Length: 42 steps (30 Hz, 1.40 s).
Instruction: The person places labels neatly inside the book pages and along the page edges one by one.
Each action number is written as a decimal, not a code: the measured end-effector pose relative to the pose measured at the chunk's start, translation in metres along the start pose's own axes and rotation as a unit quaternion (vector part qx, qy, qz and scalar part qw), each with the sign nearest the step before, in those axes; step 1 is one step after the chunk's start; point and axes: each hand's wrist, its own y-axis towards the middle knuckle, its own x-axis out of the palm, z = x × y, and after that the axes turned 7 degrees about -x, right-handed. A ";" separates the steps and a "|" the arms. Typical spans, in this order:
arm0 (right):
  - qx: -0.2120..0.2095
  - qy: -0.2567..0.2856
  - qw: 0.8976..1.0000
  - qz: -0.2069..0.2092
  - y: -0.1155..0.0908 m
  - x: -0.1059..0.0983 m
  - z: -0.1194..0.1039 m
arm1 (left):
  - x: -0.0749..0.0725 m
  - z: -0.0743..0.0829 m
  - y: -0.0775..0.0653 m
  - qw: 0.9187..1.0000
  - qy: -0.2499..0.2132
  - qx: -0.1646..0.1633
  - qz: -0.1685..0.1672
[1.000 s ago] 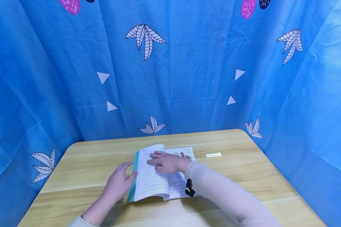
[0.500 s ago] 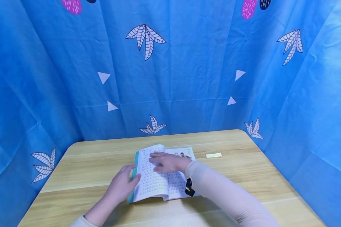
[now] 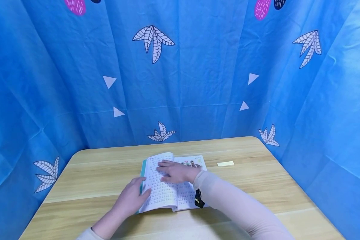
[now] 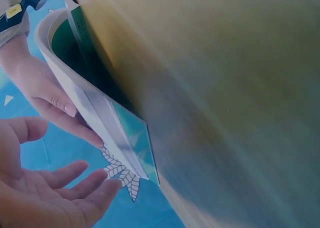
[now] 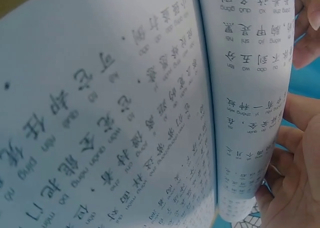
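Observation:
An open book (image 3: 162, 196) with printed characters on its pages and a teal cover edge lies on the table in the head view. My right hand (image 3: 177, 172) rests across the left page, fingers spread. At the book's left edge is my left hand (image 3: 132, 197), thumb over the page margin and fingers bent loosely. In the left wrist view the left hand (image 4: 55, 193) is palm up beside the curved cover, with no grip visible. The right wrist view shows the pages (image 5: 125, 113) close up, with the right hand (image 5: 300, 158) along the page edge.
A small pale yellow paper strip (image 3: 225, 164) lies on the wooden table (image 3: 102, 173), to the right of the book. A blue patterned curtain (image 3: 210, 66) hangs behind and on both sides. A black wrist strap (image 3: 199, 199) sits on the right sleeve.
My left hand has shifted rightward and slightly down, its thumb now farther over the page, and less of the teal cover edge shows. The right hand has stayed nearly in place.

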 end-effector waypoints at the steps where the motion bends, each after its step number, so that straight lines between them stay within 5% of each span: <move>1: 0.001 -0.001 1.000 0.000 0.000 0.000 0.000 | 0.001 0.000 0.000 1.000 0.003 0.002 -0.002; 20: 0.010 0.003 1.000 -0.004 0.000 0.001 -0.001 | 0.010 0.005 0.000 0.995 0.071 0.014 -0.072; 42: 0.012 -0.003 1.000 -0.007 0.001 0.004 -0.002 | 0.019 0.013 0.003 0.991 0.060 0.037 -0.115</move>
